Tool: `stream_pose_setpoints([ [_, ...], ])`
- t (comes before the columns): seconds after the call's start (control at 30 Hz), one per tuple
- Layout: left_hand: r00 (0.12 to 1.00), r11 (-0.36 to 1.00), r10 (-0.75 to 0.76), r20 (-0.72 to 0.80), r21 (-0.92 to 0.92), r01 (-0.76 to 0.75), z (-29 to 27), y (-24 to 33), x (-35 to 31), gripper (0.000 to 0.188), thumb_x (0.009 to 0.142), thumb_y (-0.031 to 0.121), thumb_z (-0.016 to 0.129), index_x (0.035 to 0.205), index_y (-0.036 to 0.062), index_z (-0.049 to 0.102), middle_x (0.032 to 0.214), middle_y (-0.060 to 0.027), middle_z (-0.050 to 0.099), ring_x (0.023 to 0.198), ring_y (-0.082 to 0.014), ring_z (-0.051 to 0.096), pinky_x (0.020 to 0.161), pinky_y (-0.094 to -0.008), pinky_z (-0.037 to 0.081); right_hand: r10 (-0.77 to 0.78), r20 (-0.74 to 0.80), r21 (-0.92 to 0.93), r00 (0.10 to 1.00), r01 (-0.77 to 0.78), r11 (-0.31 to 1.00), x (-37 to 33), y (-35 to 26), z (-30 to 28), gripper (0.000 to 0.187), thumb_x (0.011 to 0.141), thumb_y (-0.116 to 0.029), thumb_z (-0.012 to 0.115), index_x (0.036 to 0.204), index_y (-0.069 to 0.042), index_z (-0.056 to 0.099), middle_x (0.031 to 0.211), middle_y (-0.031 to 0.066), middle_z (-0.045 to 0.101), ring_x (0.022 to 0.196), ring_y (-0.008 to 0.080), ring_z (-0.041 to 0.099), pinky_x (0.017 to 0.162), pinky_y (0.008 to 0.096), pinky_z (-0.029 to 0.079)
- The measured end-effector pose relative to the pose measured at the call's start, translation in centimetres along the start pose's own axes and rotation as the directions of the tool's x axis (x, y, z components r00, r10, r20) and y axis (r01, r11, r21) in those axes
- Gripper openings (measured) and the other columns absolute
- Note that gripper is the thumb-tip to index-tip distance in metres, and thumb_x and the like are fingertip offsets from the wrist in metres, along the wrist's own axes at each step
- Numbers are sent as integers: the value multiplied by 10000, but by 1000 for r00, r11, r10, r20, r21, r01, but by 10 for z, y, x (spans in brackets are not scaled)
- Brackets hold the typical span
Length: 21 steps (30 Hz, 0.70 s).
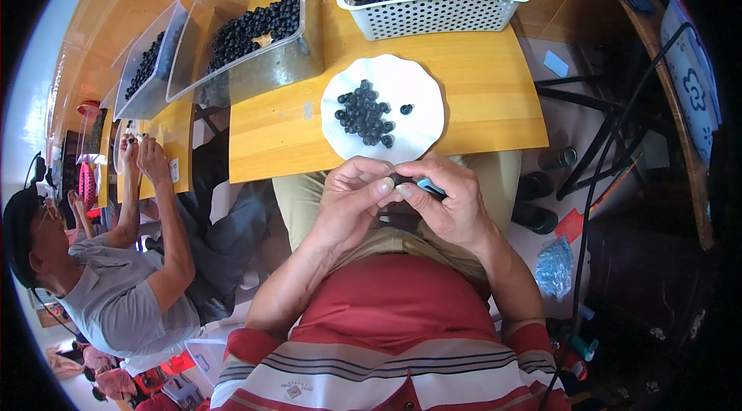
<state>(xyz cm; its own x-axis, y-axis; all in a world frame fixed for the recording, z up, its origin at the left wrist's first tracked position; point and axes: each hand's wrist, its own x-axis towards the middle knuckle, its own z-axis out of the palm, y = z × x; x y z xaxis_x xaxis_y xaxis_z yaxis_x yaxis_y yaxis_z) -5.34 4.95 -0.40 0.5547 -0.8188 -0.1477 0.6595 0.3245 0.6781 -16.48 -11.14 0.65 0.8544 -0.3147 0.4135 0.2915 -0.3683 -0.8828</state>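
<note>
My left hand (348, 198) pinches a small round black part (399, 178) between thumb and fingertips, just off the table's near edge. Against the same part, my right hand (452, 201) is closed around a slim tool with a light blue handle (430, 188); its working end is hidden by the fingers. Beyond my hands sits a white plate (421, 82) with a scalloped rim. A heap of small black ring-like parts (362, 115) lies on its left half, and one loose black part (406, 109) rests apart to the right.
On the wooden table (495, 94) stand a white perforated basket (433, 23) and a clear bin (267, 75), both holding many black parts. To the left, another person (131, 279) works at a neighbouring table. A black cable (591, 194) hangs at right, near a dark metal stand (610, 113).
</note>
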Motion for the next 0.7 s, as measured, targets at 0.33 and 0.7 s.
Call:
stream_pose_setpoints([
  [0.33, 946, 819, 313, 82, 482, -312, 1, 5, 1, 210, 887, -81, 743, 1069, -1, 677, 1083, -87, 703, 920, -114, 672, 781, -251, 548, 26, -6, 21, 1000, -26, 999, 4, 2, -1, 193, 913, -61, 734, 1093, 5, 707, 909, 134, 683, 786, 241, 667, 688, 344, 510],
  [0.7, 854, 449, 485, 189, 784, -429, 12, 15, 16, 156, 869, -65, 761, 1011, -15, 718, 1046, -112, 720, 926, -148, 689, 765, -262, 568, 96, -40, -65, 995, -99, 993, -3, 4, -11, 189, 920, -73, 714, 1089, 13, 711, 871, 136, 668, 729, 219, 644, 657, 334, 489],
])
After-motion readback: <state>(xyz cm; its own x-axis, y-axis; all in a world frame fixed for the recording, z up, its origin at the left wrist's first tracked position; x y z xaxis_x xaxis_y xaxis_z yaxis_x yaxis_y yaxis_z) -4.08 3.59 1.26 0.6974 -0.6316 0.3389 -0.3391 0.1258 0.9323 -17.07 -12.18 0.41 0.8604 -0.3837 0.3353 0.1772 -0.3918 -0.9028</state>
